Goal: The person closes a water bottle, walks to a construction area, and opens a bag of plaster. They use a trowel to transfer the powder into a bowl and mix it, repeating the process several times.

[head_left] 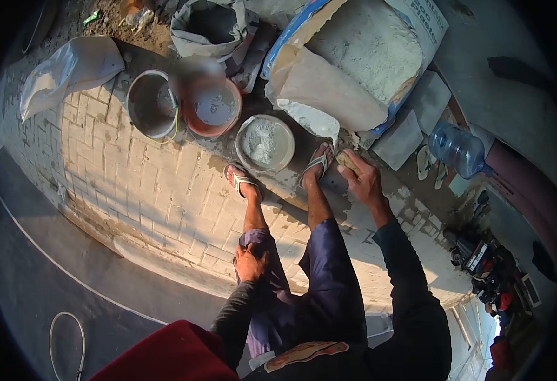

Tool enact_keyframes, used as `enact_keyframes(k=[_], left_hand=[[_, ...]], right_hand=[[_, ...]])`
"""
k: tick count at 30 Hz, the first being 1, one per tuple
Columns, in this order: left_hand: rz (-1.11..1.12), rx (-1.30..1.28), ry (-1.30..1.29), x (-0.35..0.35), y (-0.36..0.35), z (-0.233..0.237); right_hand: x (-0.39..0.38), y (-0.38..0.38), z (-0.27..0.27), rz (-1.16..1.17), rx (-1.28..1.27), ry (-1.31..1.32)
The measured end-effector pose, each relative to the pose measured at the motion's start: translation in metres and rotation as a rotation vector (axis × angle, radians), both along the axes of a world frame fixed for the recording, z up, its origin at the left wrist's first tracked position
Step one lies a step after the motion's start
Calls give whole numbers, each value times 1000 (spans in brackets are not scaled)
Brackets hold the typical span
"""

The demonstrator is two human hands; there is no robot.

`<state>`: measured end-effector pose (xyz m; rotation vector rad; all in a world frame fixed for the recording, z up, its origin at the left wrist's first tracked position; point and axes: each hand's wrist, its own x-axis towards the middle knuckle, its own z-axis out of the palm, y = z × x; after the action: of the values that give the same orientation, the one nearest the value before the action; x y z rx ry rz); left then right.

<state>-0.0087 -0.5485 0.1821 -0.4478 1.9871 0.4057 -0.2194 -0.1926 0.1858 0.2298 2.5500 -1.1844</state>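
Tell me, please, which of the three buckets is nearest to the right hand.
The grey bucket holding pale powder is nearest to the right hand; the orange bucket and the other grey bucket stand farther left.

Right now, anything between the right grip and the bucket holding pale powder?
In the picture, the sandalled right foot lies between the right grip and the bucket. Whether it blocks the path is unclear from one view.

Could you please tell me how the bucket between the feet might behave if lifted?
The bucket probably keeps its shape, judging by its round rim. The heaped powder inside could make it heavy, and the open top might allow spills.
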Motion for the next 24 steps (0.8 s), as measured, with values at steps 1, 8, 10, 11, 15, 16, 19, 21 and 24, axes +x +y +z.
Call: enact_keyframes(k=[1, 8, 10, 11, 15, 16, 19, 21, 24], left_hand=[[3, -16, 9, -4, 4, 2], [-41, -41, 5, -21, 36, -6], [-72, -84, 7, -19, 46, -7], [-73, -90, 8, -24, 53, -4], [-65, -80, 39, -28, 76, 10], [-53, -83, 70, -26, 80, 12], [-44, -107, 109, -20, 90, 12], [-20, -109, 101, -21, 95, 15], [5, -131, 101, -19, 101, 16]], right_hand=[[-11, 20, 12, -13, 12, 12], [-153, 139, -15, -97, 410, 152], [-194, 158, -42, -91, 445, 128], [-211, 161, -50, -51, 506, 127], [-232, 167, -77, 54, 509, 80], [-229, 167, -80, 64, 502, 74], [-217, 176, -81, 221, 441, 121], [-212, 183, -81, 435, 328, 233], [-226, 176, -41, 434, 357, 87]])
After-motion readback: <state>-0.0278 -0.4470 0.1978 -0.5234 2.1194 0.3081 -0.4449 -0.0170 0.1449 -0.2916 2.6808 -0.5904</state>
